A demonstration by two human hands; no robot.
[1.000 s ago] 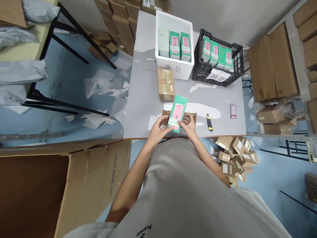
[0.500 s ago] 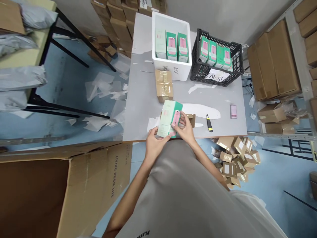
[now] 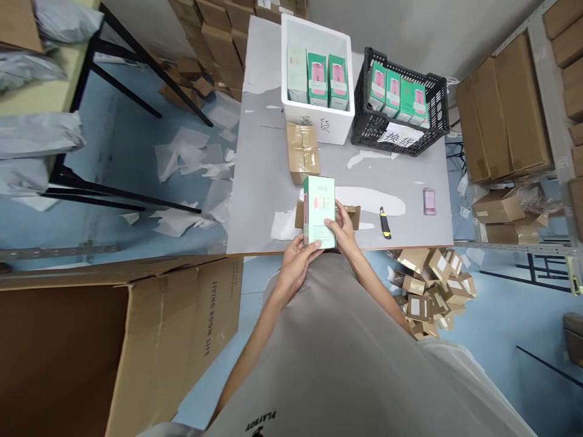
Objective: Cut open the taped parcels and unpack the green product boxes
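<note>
A mint-green product box is held upright between both hands at the front edge of the table, its printed face with small coloured pictures toward me. My left hand grips its lower left corner, and my right hand clasps its right side with the thumb on the front. Behind it lies an opened brown cardboard carton, mostly hidden. A taped brown carton stands just beyond. To the right lies a black and yellow utility knife.
At the back of the table stand a white foam bin and a black plastic crate, both holding green boxes. A small pink item lies at the right. A big open carton is at lower left; small cartons pile on the floor.
The green box has been turned in my hands, from a tilted view of its pink-pictured side to another printed face. My left hand has shifted right, under the corner.
</note>
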